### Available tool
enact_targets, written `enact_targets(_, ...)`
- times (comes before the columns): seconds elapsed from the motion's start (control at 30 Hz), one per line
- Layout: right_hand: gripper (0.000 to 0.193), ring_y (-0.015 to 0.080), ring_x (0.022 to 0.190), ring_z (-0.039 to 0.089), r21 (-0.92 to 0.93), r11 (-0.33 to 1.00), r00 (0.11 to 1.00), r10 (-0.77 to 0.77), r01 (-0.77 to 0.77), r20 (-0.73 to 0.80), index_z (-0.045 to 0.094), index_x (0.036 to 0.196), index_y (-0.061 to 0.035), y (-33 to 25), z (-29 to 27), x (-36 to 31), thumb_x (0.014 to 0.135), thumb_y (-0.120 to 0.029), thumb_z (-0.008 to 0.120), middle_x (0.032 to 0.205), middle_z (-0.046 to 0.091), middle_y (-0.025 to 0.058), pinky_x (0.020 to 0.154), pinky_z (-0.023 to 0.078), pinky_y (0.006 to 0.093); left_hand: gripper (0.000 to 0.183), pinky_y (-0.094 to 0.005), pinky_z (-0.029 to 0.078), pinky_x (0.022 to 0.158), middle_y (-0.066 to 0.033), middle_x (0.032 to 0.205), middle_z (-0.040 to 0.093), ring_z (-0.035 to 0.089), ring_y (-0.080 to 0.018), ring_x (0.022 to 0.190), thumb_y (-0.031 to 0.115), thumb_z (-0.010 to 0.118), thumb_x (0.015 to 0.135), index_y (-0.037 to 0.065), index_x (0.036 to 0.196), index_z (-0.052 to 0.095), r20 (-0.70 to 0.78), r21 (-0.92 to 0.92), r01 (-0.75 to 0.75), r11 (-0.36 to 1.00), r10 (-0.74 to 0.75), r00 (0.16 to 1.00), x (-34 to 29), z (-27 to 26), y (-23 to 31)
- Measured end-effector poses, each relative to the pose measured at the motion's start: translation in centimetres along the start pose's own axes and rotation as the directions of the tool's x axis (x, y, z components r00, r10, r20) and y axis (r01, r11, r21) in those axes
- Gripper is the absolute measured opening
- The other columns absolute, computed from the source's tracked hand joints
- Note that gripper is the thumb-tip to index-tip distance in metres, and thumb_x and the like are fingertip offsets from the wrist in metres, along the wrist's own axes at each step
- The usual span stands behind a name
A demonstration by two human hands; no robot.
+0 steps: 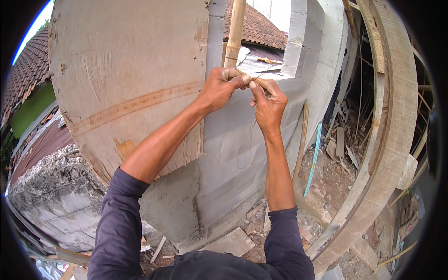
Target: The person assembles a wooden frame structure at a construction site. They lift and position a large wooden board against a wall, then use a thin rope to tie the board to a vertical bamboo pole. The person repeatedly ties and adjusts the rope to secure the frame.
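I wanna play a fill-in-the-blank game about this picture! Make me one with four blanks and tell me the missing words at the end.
1. The left hand is bare, and the right hand is ____ too.
2. The block wall is coloured ____.
3. In the picture, the large wooden board is to the ____ of the right hand.
4. Counting the person's dark sleeves, you get ____.

Missing words: bare; gray; left; two.

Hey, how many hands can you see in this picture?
2: the left hand just below the bamboo pole, and the right hand beside it, before the grey block wall. No others show.
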State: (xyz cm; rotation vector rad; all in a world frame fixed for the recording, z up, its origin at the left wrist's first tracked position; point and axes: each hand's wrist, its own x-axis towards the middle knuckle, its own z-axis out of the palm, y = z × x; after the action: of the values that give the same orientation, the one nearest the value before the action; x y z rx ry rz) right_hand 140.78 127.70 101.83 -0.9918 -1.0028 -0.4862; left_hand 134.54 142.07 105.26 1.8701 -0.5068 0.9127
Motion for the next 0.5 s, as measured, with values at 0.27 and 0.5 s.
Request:
enact_targets(0.27, 0.018, 0.006, 0.062, 0.054, 0.069, 0.986, 0.987, 0.151, -0.155, 0.057, 0.069, 0.106, 0.0041, -0.2, -0.1, 0.2, 0.094, -0.008, 0.069, 0.089, 0.065, 0.0046, 0.048, 0.045, 0.0214, 0.024, -0.0279, 0.05, 0.068, -0.0056, 0.077, 0.069, 0.061, -0.0113, 0.074, 0.022, 0.07, 0.095, -0.001, 0.089, 0.074, 0.002, -0.047, 0.016, 0.999, -0.016, 1.0, 0.2, 0.0, -0.1)
enact_targets(0.5, 0.008, 0.0152, 0.068, 0.059, -0.33, 0.9, 0.959, -0.267, 0.284, 0.096, 0.065, 0.093, 0.0043, 0.6, -0.3, 0.4, 0.093, -0.003, 0.067, 0.087, 0.064, 0.0085, 0.057, 0.049, 0.0297, 0.026, -0.0284, 0.052, 0.073, -0.008, 0.081, 0.07, 0.065, -0.0144, 0.078, 0.021, 0.076, 0.09, 0.0, 0.1, 0.065, 0.011, -0.12, 0.097, 0.988, -0.096, 0.995, 0.5, -0.2, 0.0)
